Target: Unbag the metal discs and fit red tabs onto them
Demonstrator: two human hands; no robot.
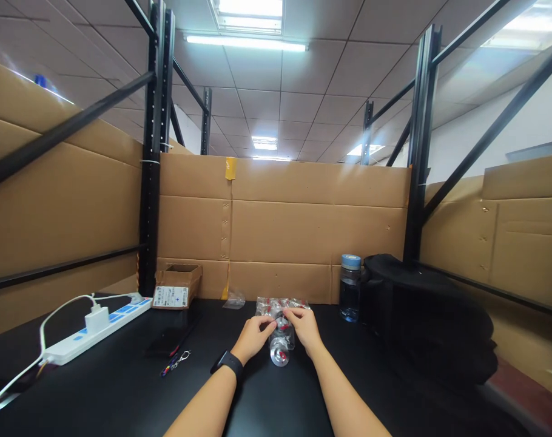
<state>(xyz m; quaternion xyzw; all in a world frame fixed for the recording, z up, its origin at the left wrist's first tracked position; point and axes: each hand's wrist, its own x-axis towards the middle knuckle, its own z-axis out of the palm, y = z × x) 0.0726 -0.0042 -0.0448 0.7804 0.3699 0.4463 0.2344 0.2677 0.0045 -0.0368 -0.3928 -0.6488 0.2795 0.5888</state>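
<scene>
Two hands [253,337] [307,328] pinching clear packaging [282,334], one bottle [349,291]

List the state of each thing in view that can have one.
Clear plastic packaging, crumpled
Silver item, round end toward camera
Left hand, fingers bent, at packaging
Right hand, fingers bent, at packaging
Smartwatch, worn on left wrist
Blue-lidded bottle, upright, closed
Small cardboard box, top open
Power strip, white plug inserted
Black bag, opening not visible
Tube light, lit
</scene>
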